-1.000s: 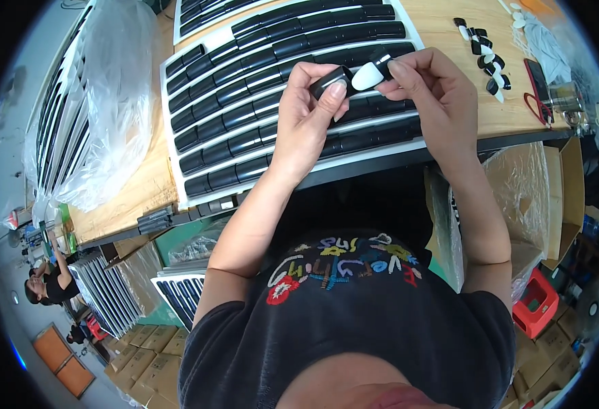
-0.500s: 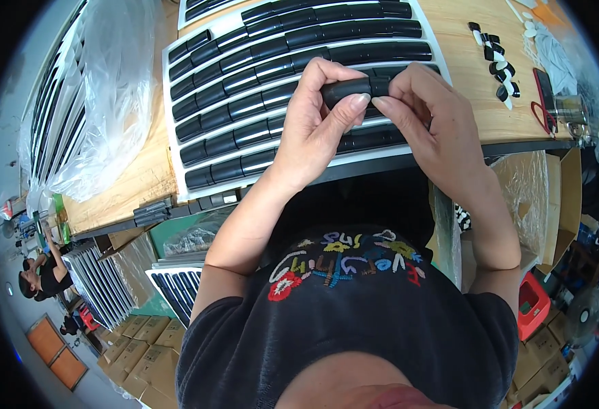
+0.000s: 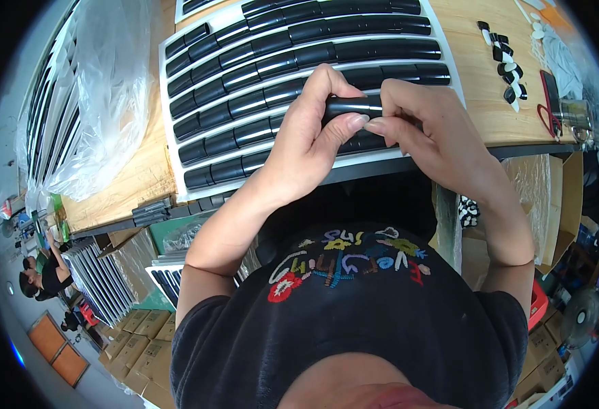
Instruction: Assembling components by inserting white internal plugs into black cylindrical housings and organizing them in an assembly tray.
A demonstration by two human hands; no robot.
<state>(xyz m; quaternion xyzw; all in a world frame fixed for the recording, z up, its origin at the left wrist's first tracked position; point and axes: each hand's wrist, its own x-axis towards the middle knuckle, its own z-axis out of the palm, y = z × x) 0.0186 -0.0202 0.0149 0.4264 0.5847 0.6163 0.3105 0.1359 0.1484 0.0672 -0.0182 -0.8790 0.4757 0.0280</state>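
Between my two hands is a short black cylindrical tube (image 3: 352,105), held roughly level, with a glossy highlight along its top. My left hand (image 3: 306,140) pinches its left end between thumb and fingers. At the other end, my right hand (image 3: 436,129) closes around it with thumb and bent fingers, hiding that end. The two thumb tips nearly meet below the tube. Under my hands lies a white tray (image 3: 171,146) filled with rows of similar glossy black tubes (image 3: 253,133), some partly covered by my hands.
Small black-and-white pieces (image 3: 509,71) lie on the wooden table (image 3: 473,41) at right, near red-handled scissors (image 3: 550,121) and a grey cloth (image 3: 560,65). Clear plastic (image 3: 112,95) covers stacked trays at left. Cardboard boxes (image 3: 139,354) stand below. Another person (image 3: 44,273) is far left.
Both hands and the tube have shifted slightly lower in view. My right fingers now cover more of the tube's right end, and its visible surface looks shinier.
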